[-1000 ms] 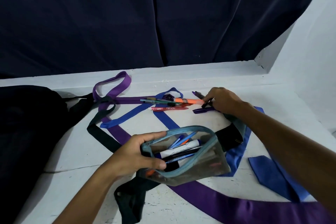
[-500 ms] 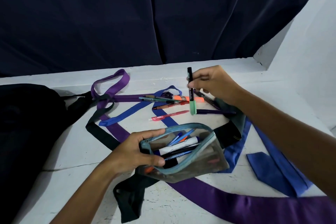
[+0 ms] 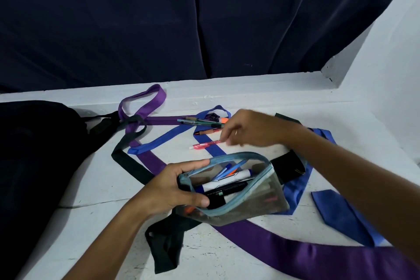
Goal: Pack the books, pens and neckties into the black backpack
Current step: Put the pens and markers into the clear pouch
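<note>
My left hand [image 3: 168,188] grips the rim of a clear pencil pouch [image 3: 250,207] with a blue zip and holds it open. Inside lie a black marker [image 3: 227,190], a white marker and blue pens. My right hand [image 3: 252,129] hovers, blurred, just beyond the pouch with nothing in its loosely curled fingers, the fingertips close to a pink pen [image 3: 204,145]. Several more loose pens [image 3: 200,121] lie further back. A purple necktie [image 3: 295,254], a blue necktie [image 3: 341,213] and a black necktie [image 3: 127,161] sprawl across the white table. The black backpack [image 3: 34,143] lies at the left.
A dark curtain [image 3: 204,18] hangs behind the table's far edge. A white wall [image 3: 386,63] rises at the right. The backpack's strap [image 3: 102,124] runs toward the neckties. No books are in view.
My right hand lifted a black marker with a green cap from the pens, and the marker now lies in the pouch. The hand is back over the loose pens, holding nothing.
</note>
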A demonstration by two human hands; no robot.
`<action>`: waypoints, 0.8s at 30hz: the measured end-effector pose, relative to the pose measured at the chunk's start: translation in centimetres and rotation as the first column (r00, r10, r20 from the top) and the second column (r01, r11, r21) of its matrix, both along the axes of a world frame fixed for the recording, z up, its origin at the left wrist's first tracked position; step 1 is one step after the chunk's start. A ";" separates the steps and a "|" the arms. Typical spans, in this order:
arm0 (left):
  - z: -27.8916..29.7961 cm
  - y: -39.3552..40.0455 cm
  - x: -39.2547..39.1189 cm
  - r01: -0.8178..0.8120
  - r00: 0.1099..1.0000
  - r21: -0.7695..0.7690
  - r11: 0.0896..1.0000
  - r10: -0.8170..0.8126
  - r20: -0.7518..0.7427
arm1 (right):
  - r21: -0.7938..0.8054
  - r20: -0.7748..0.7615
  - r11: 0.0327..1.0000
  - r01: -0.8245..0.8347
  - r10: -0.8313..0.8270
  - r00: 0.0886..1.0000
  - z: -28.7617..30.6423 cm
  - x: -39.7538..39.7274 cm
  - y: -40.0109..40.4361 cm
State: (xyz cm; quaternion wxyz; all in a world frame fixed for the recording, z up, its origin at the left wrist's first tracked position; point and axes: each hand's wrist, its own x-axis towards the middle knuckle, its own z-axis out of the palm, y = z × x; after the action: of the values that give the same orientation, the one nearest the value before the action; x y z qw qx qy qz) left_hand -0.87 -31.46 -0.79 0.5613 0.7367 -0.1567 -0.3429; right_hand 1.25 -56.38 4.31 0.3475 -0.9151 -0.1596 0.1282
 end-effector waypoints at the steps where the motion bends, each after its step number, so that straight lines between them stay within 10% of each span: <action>1: 0.0 0.0 0.0 -0.007 1.000 0.008 1.000 0.007 -0.001 | 0.020 0.062 0.997 0.079 -0.080 0.995 -0.1 0.7 -0.9; 8: 0.5 -0.4 -0.5 -0.016 0.999 -0.029 0.999 0.015 -0.029 | -0.321 -0.048 0.902 0.289 -0.320 0.946 -6.5 3.9 -5.5; 17: 0.5 -0.4 -0.5 -0.029 0.999 -0.032 0.999 0.028 -0.036 | -0.347 -0.010 0.896 0.276 -0.298 0.955 -8.0 4.2 -6.6; 21: 0.4 -0.4 -0.5 -0.046 0.998 -0.033 0.998 0.044 -0.053 | 0.054 0.183 0.905 0.422 -0.425 0.887 -4.0 3.4 -4.4; 24: 0.2 -0.4 -0.5 -0.061 0.995 -0.047 0.997 0.057 -0.077 | 0.483 0.000 0.800 0.356 -0.407 0.913 0.4 1.7 -2.2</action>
State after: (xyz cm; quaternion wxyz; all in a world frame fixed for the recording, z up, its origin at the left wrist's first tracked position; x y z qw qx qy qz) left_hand -1.42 -31.82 -0.55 0.5948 0.7133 -0.1220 -0.3500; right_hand 3.00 -58.58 4.72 0.5700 -0.8207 -0.0161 -0.0352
